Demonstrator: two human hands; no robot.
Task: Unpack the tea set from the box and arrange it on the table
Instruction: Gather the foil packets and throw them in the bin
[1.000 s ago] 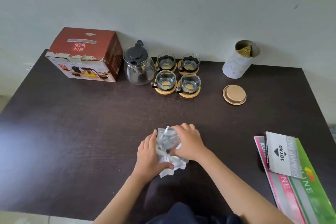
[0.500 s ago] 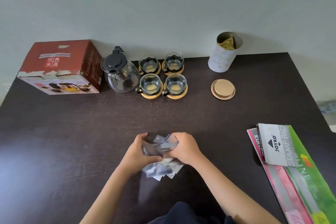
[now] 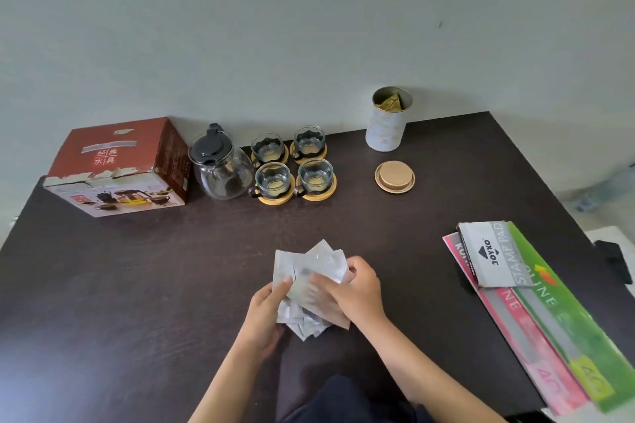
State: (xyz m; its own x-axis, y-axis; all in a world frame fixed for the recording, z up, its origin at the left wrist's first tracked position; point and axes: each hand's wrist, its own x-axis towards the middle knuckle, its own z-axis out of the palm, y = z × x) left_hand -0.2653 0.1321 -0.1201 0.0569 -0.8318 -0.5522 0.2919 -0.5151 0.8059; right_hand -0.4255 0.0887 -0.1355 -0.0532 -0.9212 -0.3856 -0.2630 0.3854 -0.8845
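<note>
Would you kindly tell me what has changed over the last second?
Both hands, left and right, lifted the crumpled wrappers and fanned them out, still gripping them. The teapot, the four cups, the box and the tin stayed put.

Plastic wrappers [image 3: 311, 280]: no longer a crumpled wad between the palms, now spread into flatter, fanned sheets.
Left hand [image 3: 266, 314]: shifts from cupping the side to holding them from beneath.
Right hand [image 3: 354, 288]: now presses flat on top.
</note>
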